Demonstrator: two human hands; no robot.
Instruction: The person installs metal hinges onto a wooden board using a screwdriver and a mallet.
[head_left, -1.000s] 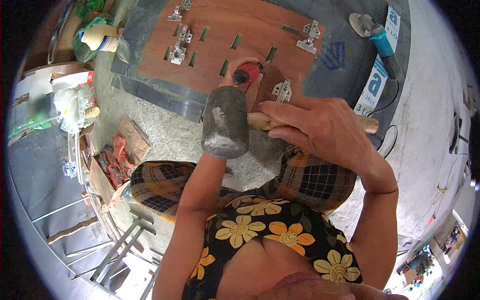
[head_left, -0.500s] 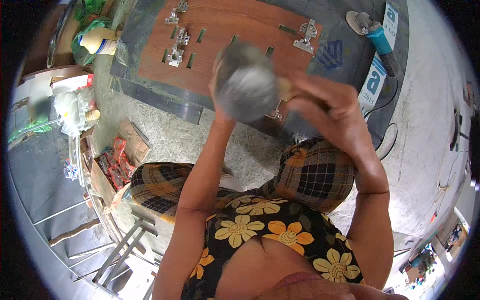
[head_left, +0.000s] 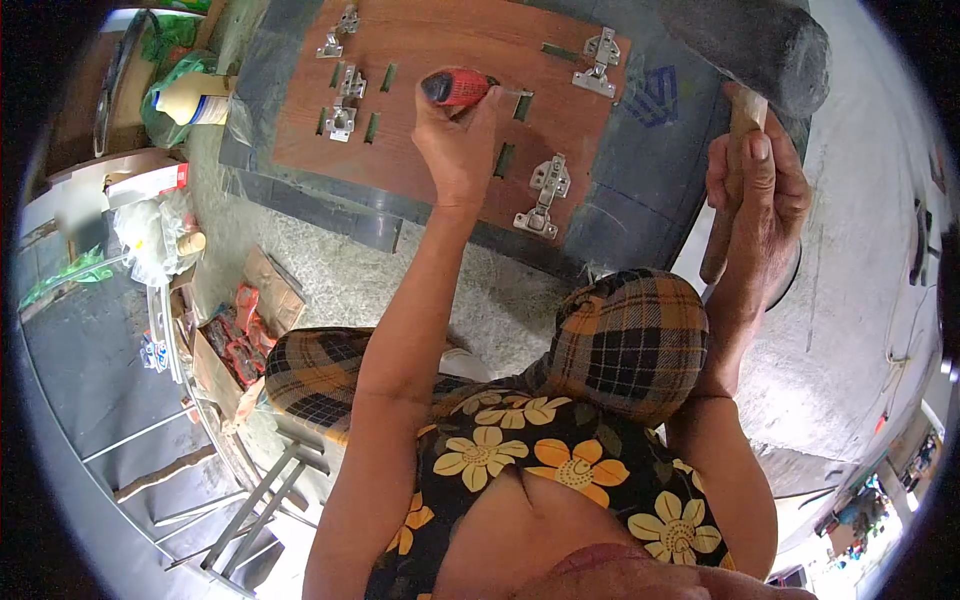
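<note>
Gripping a red-handled chisel, the left hand is setting its tip on the brown wooden board beside a narrow slot. The right hand is clasping a wooden-handled grey mallet up high.

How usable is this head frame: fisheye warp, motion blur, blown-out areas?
Head view: heavy fisheye bows the wood board edges, black vignette at the corners; little motion blur on the mallet or the left hand with its red-handled chisel; even daylight, lower right corner washed out.
</note>
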